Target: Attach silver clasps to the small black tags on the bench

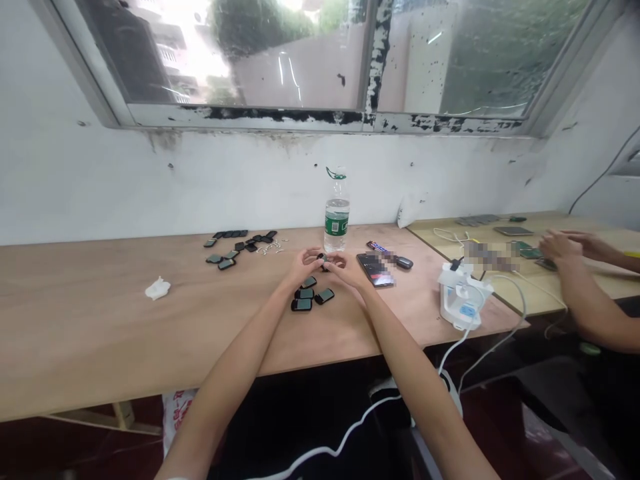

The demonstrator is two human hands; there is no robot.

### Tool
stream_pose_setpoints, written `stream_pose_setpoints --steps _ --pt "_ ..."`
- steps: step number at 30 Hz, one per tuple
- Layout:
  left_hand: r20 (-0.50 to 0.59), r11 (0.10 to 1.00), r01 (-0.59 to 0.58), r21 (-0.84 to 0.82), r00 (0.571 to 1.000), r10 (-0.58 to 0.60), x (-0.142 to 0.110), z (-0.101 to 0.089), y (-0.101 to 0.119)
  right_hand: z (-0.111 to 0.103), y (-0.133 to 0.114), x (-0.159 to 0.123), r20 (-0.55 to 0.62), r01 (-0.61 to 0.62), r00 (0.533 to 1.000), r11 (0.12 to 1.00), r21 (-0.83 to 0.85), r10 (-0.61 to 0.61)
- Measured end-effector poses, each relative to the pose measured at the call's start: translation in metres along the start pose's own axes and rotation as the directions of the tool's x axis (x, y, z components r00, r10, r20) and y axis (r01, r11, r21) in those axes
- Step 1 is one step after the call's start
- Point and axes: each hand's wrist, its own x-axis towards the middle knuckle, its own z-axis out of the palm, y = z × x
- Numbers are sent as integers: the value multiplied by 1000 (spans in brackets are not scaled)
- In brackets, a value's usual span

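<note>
My left hand [303, 264] and my right hand [345, 269] meet over the table, fingers closed around a small dark device [325, 258]. Fingers cover most of it. Just below them lie several small black devices with grey-green faces, among them one flat device [301, 305] and one tilted device [325, 295]. Farther left is another cluster of the same kind, including a black device [227, 264]. Small whitish pieces [271, 248] are scattered beside that cluster.
Behind my hands stands a water bottle [337, 223]. Rightward are a phone [375, 270], a black fob [404, 263], a wrapped bar [380, 250] and a white power strip [460, 303] with cables. A crumpled tissue [158, 289] lies left. A co-worker's hands [560, 245] are at the right table.
</note>
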Motion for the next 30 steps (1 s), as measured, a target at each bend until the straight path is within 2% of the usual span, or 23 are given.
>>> stream_pose_setpoints --steps 5,10,18,23,30 --pt "-6 996 1 -92 1000 -1 -1 2 -4 3 0 1 -33 -34 999 993 110 38" --pt "68 980 31 -199 997 -18 -2 3 -10 3 0 4 -87 -66 993 984 166 82" --pt "181 988 44 -151 983 -16 -6 2 -5 2 1 5 -109 -13 994 991 133 27" --pt "175 992 45 -118 984 -24 -6 1 -4 0 -3 4 -93 -23 995 989 145 37" --pt "115 968 152 -202 985 -130 -7 -1 -3 -5 -11 0 -39 -75 996 970 231 86"
